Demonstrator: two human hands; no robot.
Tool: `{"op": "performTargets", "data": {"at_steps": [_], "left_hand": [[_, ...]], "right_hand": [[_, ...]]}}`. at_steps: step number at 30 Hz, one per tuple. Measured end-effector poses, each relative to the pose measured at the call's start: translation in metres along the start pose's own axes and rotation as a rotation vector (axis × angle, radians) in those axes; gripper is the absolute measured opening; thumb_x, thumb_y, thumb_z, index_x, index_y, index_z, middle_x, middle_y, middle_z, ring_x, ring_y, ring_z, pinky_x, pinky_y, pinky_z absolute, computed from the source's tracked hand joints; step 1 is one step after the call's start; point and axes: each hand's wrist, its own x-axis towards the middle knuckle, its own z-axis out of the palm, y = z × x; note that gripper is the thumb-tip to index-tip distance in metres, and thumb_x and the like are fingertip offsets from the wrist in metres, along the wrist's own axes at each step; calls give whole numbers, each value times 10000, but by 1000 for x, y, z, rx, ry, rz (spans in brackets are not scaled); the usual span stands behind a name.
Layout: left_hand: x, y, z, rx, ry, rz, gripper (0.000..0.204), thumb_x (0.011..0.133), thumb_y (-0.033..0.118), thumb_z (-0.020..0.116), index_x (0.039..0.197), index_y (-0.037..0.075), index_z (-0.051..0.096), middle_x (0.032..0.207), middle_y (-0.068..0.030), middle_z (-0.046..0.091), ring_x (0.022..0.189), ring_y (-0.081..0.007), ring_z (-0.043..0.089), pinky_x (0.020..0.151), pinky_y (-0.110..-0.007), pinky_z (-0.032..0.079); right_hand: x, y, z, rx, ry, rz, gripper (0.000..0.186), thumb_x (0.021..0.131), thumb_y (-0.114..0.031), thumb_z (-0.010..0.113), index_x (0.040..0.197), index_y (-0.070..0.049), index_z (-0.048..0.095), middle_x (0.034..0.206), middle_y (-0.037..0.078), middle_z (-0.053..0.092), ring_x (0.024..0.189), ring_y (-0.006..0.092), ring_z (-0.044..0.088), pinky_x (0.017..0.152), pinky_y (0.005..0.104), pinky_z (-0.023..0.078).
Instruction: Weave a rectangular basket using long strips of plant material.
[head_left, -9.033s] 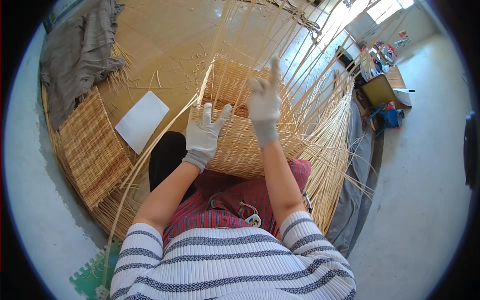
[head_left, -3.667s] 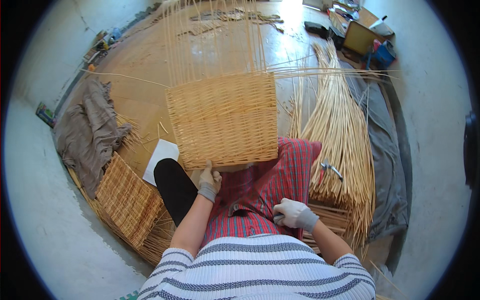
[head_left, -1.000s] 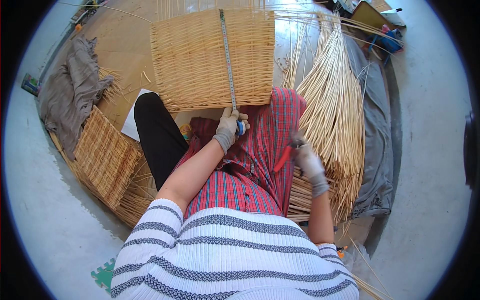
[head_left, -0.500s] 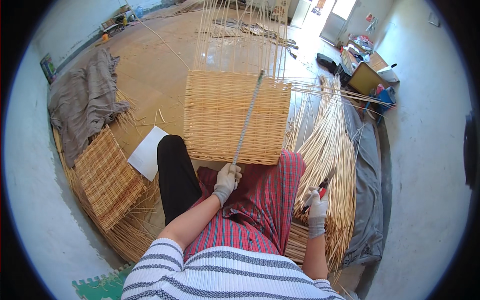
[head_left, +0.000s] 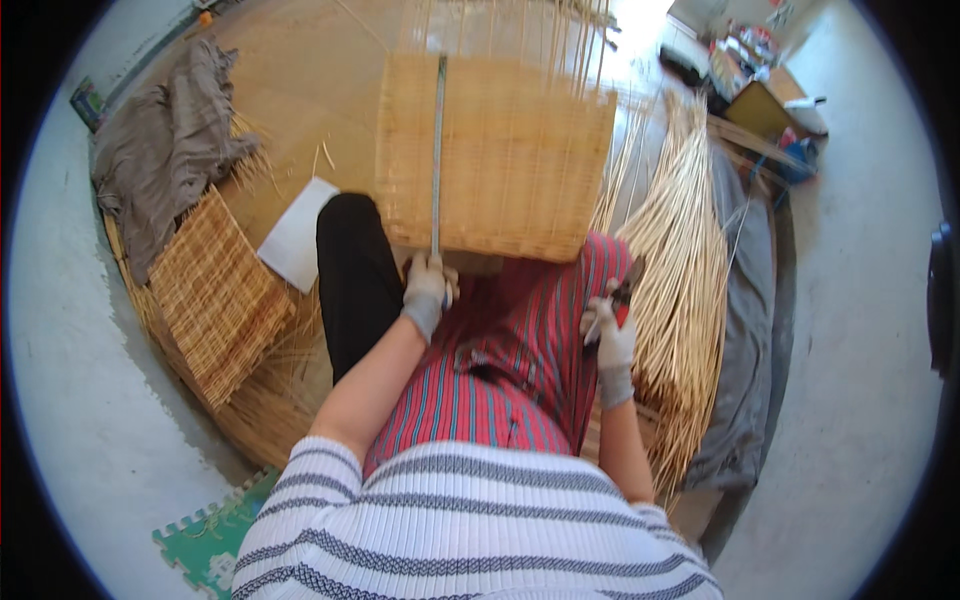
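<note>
A woven wicker panel [head_left: 510,160], slightly blurred, stands in front of my knees with long loose stakes rising from its far edge. My left hand [head_left: 427,285], in a pale glove, is closed on a tape measure [head_left: 437,170] at the panel's near edge. The tape's strip runs straight up over the left part of the weave. Off to the right, above my thigh, my gloved right hand [head_left: 612,335] grips pruning shears [head_left: 624,295] with red on the handles and dark blades pointing away. A red plaid cloth [head_left: 510,370] covers my lap.
A large bundle of peeled willow rods [head_left: 685,310] lies at right on grey cloth [head_left: 742,330]. At left are another woven panel [head_left: 215,300], a white sheet [head_left: 298,235] and a crumpled grey cloth [head_left: 165,150]. Walls rise on both sides; boxes and clutter [head_left: 760,100] sit far right.
The tape has swung from a slant to nearly upright, toward the panel's left side. My left hand has shifted left, and my right hand with the shears has risen inward. The view has tilted down.
</note>
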Motion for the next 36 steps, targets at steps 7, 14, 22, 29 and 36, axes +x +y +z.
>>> {"op": "performTargets", "data": {"at_steps": [7, 14, 22, 29, 36], "left_hand": [[-11, 20, 12, 76, 107, -106, 389, 1089, 249, 424, 1448, 101, 390, 693, -74, 605, 437, -178, 537, 393, -341, 482], [1, 12, 2, -40, 81, -91, 416, 1085, 232, 435, 1476, 133, 335, 674, -101, 613, 412, -191, 518, 374, -366, 466], [2, -2, -7, -64, 6, -44, 168, 1093, 250, 424, 1198, 119, 434, 640, -102, 577, 399, -231, 525, 339, -386, 421], [-35, 37, -6, 12, -34, 136, 227, 1063, 244, 511, 987, 52, 604, 625, -40, 557, 445, -114, 471, 418, -286, 397], [-58, 103, -41, 256, 61, 681, 167, 1016, 61, 564, 1165, 23, 629, 787, 23, 572, 626, -58, 510, 565, -228, 444]], "right_hand": [[-5, 1, -4, -55, -10, -50, 466, 1008, -181, 642, 1438, -97, 484, 957, 41, 643, 725, 109, 618, 643, 299, 541], [-8, 6, 6, -19, -27, -72, 456, 1015, -155, 621, 1442, -92, 474, 995, 40, 640, 758, 99, 612, 656, 278, 538], [-39, 5, 25, -1005, 33, -640, 779, 832, -234, 774, 1485, -30, 402, 1193, 180, 662, 1029, 337, 678, 882, 430, 549], [-34, -26, 50, -961, -68, -231, 630, 808, -162, 774, 1373, -72, 510, 1084, 156, 714, 971, 301, 708, 884, 394, 548], [4, -90, 127, -977, -182, -456, 595, 787, -182, 802, 1333, -74, 592, 1103, 149, 711, 1013, 344, 694, 888, 409, 546]]}}
